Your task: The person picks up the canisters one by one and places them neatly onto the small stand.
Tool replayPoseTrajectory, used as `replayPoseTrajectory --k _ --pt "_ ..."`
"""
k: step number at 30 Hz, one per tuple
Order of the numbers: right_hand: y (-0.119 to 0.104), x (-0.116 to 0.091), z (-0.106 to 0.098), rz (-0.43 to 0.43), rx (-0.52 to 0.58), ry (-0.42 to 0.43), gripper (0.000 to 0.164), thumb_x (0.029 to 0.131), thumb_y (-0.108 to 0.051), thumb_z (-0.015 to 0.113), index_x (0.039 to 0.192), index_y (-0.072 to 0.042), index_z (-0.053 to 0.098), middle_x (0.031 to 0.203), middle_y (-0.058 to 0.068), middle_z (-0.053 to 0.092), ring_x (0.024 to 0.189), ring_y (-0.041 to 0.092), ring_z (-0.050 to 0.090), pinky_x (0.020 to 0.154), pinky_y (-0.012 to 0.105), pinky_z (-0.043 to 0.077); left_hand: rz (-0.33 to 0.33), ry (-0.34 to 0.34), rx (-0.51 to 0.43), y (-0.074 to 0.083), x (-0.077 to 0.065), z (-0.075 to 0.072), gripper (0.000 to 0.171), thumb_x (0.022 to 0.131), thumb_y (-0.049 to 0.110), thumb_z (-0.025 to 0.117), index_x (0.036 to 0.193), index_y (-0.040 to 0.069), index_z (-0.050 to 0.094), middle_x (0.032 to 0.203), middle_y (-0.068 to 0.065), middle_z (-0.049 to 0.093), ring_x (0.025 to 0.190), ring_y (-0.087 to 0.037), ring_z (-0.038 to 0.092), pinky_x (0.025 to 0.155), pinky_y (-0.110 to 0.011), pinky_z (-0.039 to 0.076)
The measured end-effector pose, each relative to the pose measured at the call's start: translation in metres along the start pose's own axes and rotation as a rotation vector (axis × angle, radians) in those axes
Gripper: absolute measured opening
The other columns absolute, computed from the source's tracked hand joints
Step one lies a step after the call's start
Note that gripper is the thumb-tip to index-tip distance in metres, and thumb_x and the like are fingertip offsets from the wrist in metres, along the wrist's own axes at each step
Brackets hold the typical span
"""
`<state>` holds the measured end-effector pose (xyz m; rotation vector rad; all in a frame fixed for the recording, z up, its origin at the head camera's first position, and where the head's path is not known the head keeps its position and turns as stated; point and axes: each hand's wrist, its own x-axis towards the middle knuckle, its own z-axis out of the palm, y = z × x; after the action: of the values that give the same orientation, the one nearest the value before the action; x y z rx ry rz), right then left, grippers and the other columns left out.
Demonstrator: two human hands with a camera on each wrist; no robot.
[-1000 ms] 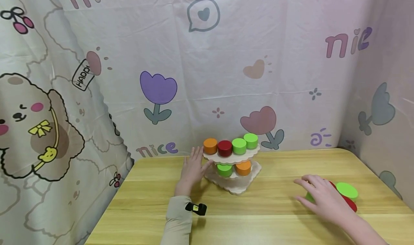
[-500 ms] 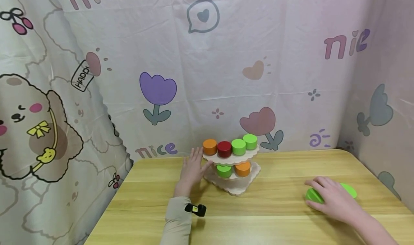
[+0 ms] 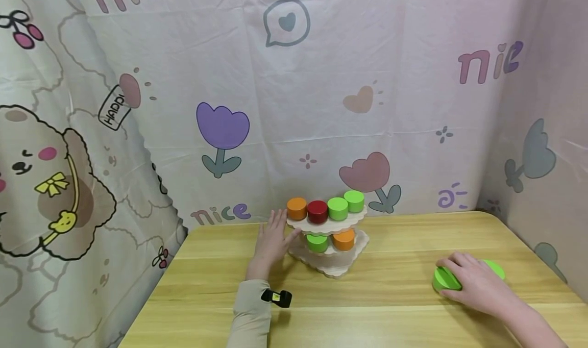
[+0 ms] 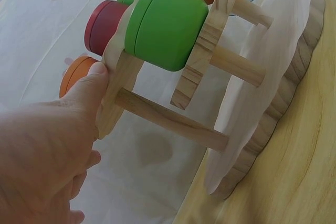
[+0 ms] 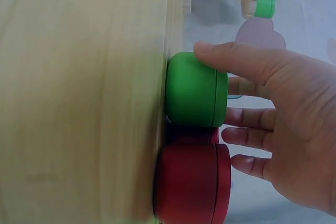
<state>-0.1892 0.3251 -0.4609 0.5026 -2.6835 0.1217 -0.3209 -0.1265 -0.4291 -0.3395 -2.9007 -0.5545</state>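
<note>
A pale wooden tiered stand [image 3: 331, 264] with scalloped edges bears several cylinder blocks. On its top tier sit an orange block [image 3: 296, 208], a red block [image 3: 317, 212] and two green ones; a green block [image 3: 317, 243] and an orange block [image 3: 343, 240] sit lower. My left hand [image 3: 271, 243] is at the stand's left side with fingers extended, and its thumb touches the upper tier's edge in the left wrist view. On the right, my right hand [image 3: 480, 284] holds a green cylinder block [image 5: 194, 90] between thumb and fingers, low at the tabletop.
Beside the held block stands a red cylinder block [image 5: 191, 182], with more red partly hidden behind. Another green block [image 3: 496, 270] shows past the right hand. The wooden table [image 3: 367, 312] meets a patterned curtain [image 3: 298, 108] at the back.
My right hand has moved right and down over the blocks, and its thumb and fingers have closed in on the green block. The left hand stays at the stand.
</note>
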Motion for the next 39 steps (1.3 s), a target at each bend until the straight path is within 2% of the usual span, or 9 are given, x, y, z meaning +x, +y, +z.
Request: replayPoseTrajectory --k 6,19,28,39 --pt "-0.001 0.0 0.0 -0.016 -0.002 0.007 0.053 0.062 -0.041 0.087 0.107 -0.019 0.068 0.096 -0.009 0.055 0.086 0.013 0.053 0.069 0.037 0.047 -0.005 -0.004 0.001 -0.001 0.0 -0.001 0.083 0.095 0.066 0.036 0.157 0.015 0.017 0.164 -0.006 0.014 0.154 -0.027 0.004 0.122 -0.059 0.006" --pt "-0.003 0.0 -0.004 0.014 0.016 -0.06 0.047 0.067 -0.042 0.085 0.106 -0.021 0.069 0.103 -0.002 0.062 0.097 0.025 0.059 0.079 0.05 0.05 -0.001 0.003 -0.006 0.0 0.0 0.0 0.082 0.095 0.066 0.036 0.157 0.014 0.019 0.164 -0.007 0.016 0.154 -0.028 0.006 0.122 -0.06 0.008" --pt "-0.004 -0.001 -0.007 0.018 0.018 -0.125 0.061 0.059 -0.04 0.088 0.113 -0.019 0.068 0.111 0.003 0.065 0.105 0.031 0.059 0.08 0.053 0.05 0.005 0.002 -0.004 -0.001 0.0 0.0 0.083 0.095 0.066 0.035 0.157 0.013 0.019 0.164 -0.008 0.017 0.154 -0.029 0.006 0.121 -0.061 0.008" --pt "-0.01 0.002 -0.007 -0.015 0.023 -0.098 0.055 0.062 -0.039 0.087 0.109 -0.017 0.07 0.105 0.0 0.066 0.101 0.028 0.061 0.084 0.053 0.05 0.002 0.004 -0.005 0.002 -0.002 -0.002 0.081 0.096 0.064 0.037 0.156 0.012 0.021 0.163 -0.01 0.02 0.154 -0.029 0.007 0.121 -0.062 0.008"
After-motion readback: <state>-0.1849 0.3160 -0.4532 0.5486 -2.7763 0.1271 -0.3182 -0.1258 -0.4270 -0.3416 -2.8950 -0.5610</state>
